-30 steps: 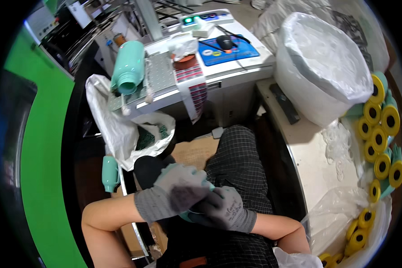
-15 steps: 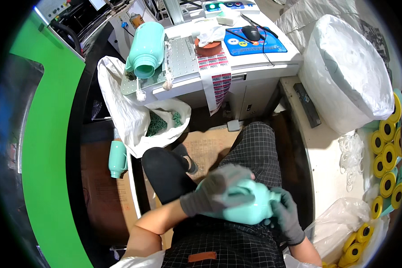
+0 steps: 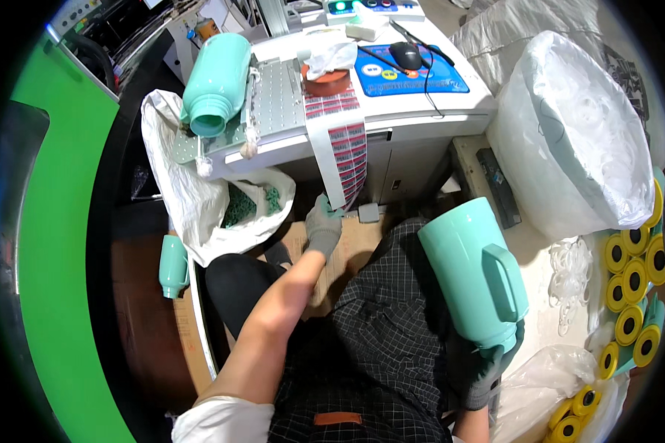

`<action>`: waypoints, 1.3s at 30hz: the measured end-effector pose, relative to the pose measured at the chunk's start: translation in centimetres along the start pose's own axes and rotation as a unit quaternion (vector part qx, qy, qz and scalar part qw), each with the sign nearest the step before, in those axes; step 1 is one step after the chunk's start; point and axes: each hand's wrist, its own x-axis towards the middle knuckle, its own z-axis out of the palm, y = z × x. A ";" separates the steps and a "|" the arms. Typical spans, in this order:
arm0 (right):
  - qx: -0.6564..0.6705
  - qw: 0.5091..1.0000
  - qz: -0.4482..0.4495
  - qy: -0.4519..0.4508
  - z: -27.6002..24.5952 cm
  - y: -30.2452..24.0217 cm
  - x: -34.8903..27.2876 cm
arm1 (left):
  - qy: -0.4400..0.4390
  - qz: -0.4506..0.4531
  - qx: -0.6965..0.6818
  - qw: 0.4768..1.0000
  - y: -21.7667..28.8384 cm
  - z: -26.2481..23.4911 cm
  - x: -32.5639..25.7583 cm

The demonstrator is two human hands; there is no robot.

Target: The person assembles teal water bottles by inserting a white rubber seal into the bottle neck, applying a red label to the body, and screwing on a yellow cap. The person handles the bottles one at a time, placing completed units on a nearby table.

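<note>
My right hand (image 3: pixel 488 365), in a grey glove, grips a teal plastic jug body (image 3: pixel 465 266) near its narrow neck. The wide end points up and away over my right thigh, and the looped handle faces right. My left hand (image 3: pixel 324 224), also gloved, reaches forward between my knees. Its fingers are closed at the lower end of a hanging strip of red-and-white labels (image 3: pixel 347 159); their exact hold is small in view. This strip drapes over the desk front from under a reddish-brown round piece (image 3: pixel 325 83).
Another teal jug body (image 3: pixel 218 85) lies on the perforated metal plate. Below hangs a white sack (image 3: pixel 188 184) with green scraps; a smaller teal jug (image 3: pixel 173 266) lies left. On the right are a large white bag (image 3: pixel 569 140), white rings (image 3: pixel 569 277) and several yellow-rimmed pieces (image 3: pixel 634 280).
My left hand has left the jug and reached forward to the label strip. My right hand has swung the jug rightward, its wide end now up. The view has shifted slightly.
</note>
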 end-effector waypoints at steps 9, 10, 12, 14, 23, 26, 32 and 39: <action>-0.106 0.991 -0.038 -0.073 0.3 0.8 0.2 | 0.042 0.102 -0.175 0.978 5.8 -11.9 -11.1; -0.142 0.985 -0.064 -0.077 0.0 1.0 0.0 | 0.030 0.107 -0.189 0.976 5.8 -12.5 -11.2; -0.140 0.985 -0.072 -0.069 0.2 1.0 -0.8 | 0.046 0.130 -0.221 0.965 6.1 -12.9 -11.1; -0.117 0.986 -0.096 -0.076 0.0 2.2 -1.5 | 0.036 0.118 -0.276 0.953 6.4 -13.1 -10.9; -0.175 0.975 -0.113 -0.079 -0.4 2.1 -4.1 | 0.075 0.207 -0.168 0.961 6.4 -14.1 -13.3; -0.143 0.975 -0.132 -0.110 -1.4 4.1 -4.8 | 0.060 0.211 -0.205 0.954 6.7 -13.6 -15.2; -0.151 0.967 -0.158 -0.133 -1.3 4.5 -5.6 | -0.269 -0.125 -0.549 0.781 17.3 -13.5 -15.8; -0.201 0.952 -0.179 -0.143 0.0 3.6 -5.8 | -0.292 -0.131 -0.554 0.769 16.0 -12.9 -15.3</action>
